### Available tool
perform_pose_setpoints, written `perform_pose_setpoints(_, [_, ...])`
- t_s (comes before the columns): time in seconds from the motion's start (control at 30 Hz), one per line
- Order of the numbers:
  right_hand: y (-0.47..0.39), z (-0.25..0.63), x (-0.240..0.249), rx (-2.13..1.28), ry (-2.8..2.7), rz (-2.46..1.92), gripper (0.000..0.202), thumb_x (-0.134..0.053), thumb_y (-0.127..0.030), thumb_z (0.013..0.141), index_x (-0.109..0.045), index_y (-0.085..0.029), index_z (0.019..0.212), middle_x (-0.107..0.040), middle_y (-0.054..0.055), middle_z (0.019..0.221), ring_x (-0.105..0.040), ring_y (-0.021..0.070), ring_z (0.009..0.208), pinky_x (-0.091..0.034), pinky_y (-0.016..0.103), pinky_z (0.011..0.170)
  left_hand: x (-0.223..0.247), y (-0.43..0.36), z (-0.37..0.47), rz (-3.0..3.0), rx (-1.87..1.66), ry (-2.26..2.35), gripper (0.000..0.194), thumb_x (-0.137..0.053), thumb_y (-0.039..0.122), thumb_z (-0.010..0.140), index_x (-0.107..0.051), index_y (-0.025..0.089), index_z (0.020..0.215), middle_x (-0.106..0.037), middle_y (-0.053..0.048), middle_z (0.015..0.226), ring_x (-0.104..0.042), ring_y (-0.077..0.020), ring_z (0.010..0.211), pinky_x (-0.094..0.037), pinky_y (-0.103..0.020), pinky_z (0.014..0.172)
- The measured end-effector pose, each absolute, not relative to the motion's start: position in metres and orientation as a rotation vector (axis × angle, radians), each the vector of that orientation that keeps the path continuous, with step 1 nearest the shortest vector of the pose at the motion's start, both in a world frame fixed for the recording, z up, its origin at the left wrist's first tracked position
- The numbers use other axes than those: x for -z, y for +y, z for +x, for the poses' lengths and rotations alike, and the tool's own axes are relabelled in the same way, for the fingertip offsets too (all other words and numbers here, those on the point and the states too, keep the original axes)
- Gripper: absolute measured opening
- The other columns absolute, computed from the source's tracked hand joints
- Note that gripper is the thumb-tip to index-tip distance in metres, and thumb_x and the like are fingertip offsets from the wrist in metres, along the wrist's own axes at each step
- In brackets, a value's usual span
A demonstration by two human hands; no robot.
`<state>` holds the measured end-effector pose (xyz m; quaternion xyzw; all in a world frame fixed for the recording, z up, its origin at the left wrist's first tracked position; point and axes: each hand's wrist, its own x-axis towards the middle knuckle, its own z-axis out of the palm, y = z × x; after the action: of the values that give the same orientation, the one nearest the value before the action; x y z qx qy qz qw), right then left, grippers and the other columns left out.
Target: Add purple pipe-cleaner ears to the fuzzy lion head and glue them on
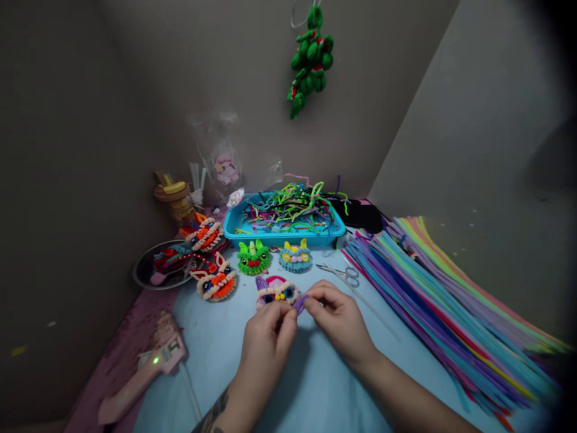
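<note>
Between my two hands is a small loop of purple pipe cleaner [301, 304]. My left hand [270, 337] pinches its left end with thumb and forefinger. The other end is pinched by my right hand [338, 319]. Just behind the fingers lies a pipe-cleaner animal face [278, 288] in pink and cream, with blue eyes and one purple ear; my left fingers hide its lower part. Farther back sit a green face [253, 257] and a blue one with yellow ears [296, 256]. An orange and cream face [217, 280] lies to the left.
Scissors [341, 273] lie right of the faces. Long coloured pipe cleaners [442, 307] spread along the right side. A blue tray [288, 239] of scraps stands at the back. A pink glue gun [144, 376] with a green light rests front left, near a metal bowl [139, 273].
</note>
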<state>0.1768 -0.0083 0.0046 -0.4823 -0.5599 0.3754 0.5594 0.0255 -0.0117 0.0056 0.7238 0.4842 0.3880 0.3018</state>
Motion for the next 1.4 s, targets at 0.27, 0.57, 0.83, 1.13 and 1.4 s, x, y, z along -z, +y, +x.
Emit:
perform_pose_setpoints(0.27, [-0.010, 0.168, 0.011, -1.149, -1.191, -1.068, 0.017, -0.067, -0.024, 0.079, -0.064, -0.017, 0.063, -0.050, -0.002, 0.066, -0.050, 0.0126, 0.065, -0.039, 0.024, 0.063, -0.007, -0.010, 0.027, 1.806, -1.024, 1.287, 0.021, -0.049, 0.027, 0.088, -0.061, 0.017, 0.074, -0.061, 0.000, 0.065, -0.054, -0.0140, 0.060, -0.039, -0.023, 0.057])
perform_pose_setpoints(0.57, [-0.003, 0.185, -0.004, -0.898, -1.555, -1.263, 0.020, -0.054, -0.018, 0.084, -0.055, -0.018, 0.064, -0.048, 0.000, 0.070, -0.050, 0.0151, 0.070, -0.037, 0.025, 0.062, -0.003, -0.007, 0.025, 1.891, -0.863, 1.284, 0.013, -0.051, 0.026, 0.088, -0.062, 0.018, 0.089, -0.066, -0.003, 0.079, -0.059, -0.0170, 0.071, -0.042, -0.026, 0.064])
perform_pose_setpoints(0.83, [-0.001, 0.191, 0.003, -0.563, -2.009, -1.389, 0.017, -0.044, -0.009, 0.087, -0.048, -0.020, 0.075, -0.052, 0.003, 0.082, -0.053, 0.0181, 0.076, -0.041, 0.028, 0.067, -0.009, -0.006, 0.022, 2.078, -0.756, 1.314, 0.012, -0.051, 0.021, 0.087, -0.062, 0.019, 0.082, -0.067, -0.005, 0.081, -0.061, -0.0189, 0.075, -0.044, -0.027, 0.067])
perform_pose_setpoints(1.13, [-0.004, 0.192, -0.006, -0.232, -2.479, -1.514, 0.012, -0.051, -0.011, 0.089, -0.059, -0.017, 0.094, -0.060, 0.009, 0.094, -0.057, 0.0240, 0.089, -0.044, 0.031, 0.067, -0.008, -0.003, 0.017, 2.099, -0.678, 1.311, 0.012, -0.056, 0.017, 0.084, -0.068, 0.020, 0.085, -0.072, -0.005, 0.085, -0.065, -0.0205, 0.079, -0.046, -0.029, 0.071])
perform_pose_setpoints(1.4, [-0.006, 0.190, 0.003, -0.156, -2.558, -1.426, 0.016, -0.055, -0.012, 0.088, -0.062, -0.016, 0.102, -0.063, 0.011, 0.097, -0.058, 0.0250, 0.091, -0.046, 0.031, 0.067, -0.012, -0.007, 0.019, 2.000, -0.644, 1.368, 0.017, -0.057, 0.022, 0.084, -0.067, 0.020, 0.098, -0.074, -0.003, 0.085, -0.067, -0.0203, 0.075, -0.046, -0.028, 0.067])
